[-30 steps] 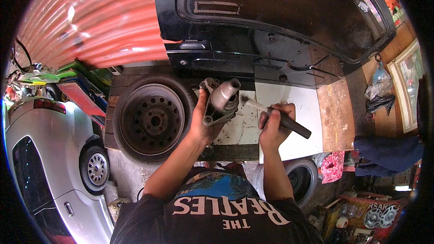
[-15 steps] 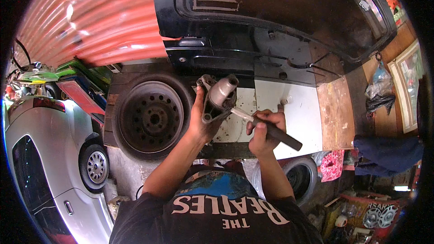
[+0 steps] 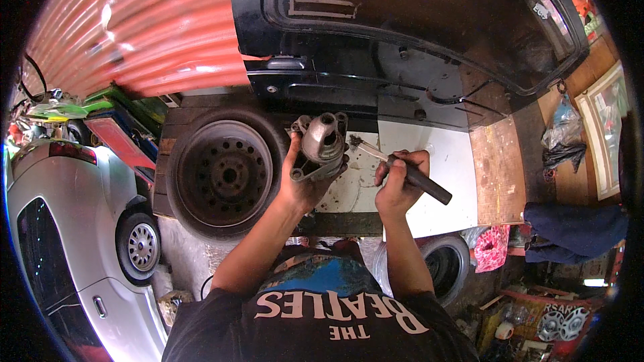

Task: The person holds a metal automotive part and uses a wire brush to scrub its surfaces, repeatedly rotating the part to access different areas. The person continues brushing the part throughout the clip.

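My left hand [image 3: 303,190] is closed round a grey cast-metal starter motor housing [image 3: 320,146], a tapered nose with bolt lugs on its flange. The nose points up, and a dark opening shows in its side. In my right hand [image 3: 400,186] is a brush [image 3: 429,188] with a thick dark handle, a pale metal shank and a small dark bristle tip. That tip sits just right of the housing, apart from it. Both hands are above the work table [image 3: 443,161]. Some fingers of my left hand are hidden behind the housing.
A tyre on a dark steel rim [image 3: 228,174] lies left of the housing. Behind stands a black car tailgate [image 3: 335,87]. Another tyre [image 3: 446,265] is below the table, a dark blue cloth [image 3: 570,231] hangs right, and a silver car [image 3: 100,241] is parked left.
The housing has turned in my left hand, its nose now more upright and its side opening showing. My right hand has drawn the brush slightly right, off the housing.
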Available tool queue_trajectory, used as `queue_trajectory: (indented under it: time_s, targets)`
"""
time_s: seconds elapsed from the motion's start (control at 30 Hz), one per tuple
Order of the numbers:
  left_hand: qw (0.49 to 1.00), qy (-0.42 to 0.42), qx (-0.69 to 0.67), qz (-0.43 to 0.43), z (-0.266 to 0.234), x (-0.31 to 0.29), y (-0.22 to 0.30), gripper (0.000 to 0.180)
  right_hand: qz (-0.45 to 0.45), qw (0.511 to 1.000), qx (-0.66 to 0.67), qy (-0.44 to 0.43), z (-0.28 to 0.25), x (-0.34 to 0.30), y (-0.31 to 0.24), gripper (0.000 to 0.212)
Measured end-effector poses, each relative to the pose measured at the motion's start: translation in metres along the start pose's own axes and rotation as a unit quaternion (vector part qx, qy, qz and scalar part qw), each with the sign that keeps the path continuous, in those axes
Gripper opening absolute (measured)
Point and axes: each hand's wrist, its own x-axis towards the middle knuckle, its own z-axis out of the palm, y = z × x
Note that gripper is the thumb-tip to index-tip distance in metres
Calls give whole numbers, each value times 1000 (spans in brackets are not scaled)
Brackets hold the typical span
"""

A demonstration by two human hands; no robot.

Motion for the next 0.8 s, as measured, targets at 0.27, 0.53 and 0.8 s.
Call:
queue_trajectory:
  time_s: [0.27, 0.53, 0.8]
  targets:
    - [1000, -5, 21, 19, 0, 3, 3, 63, 10, 998, 59, 16, 9, -15, -5, 32]
    - [999, 7, 32, 26, 0, 5, -3, 68, 13, 999, 24, -27, 17, -23, -13, 38]
    - [995, 23, 74, 67, 0, 10, -5, 75, 15, 999, 30, -6, 15, -16, -6, 34]
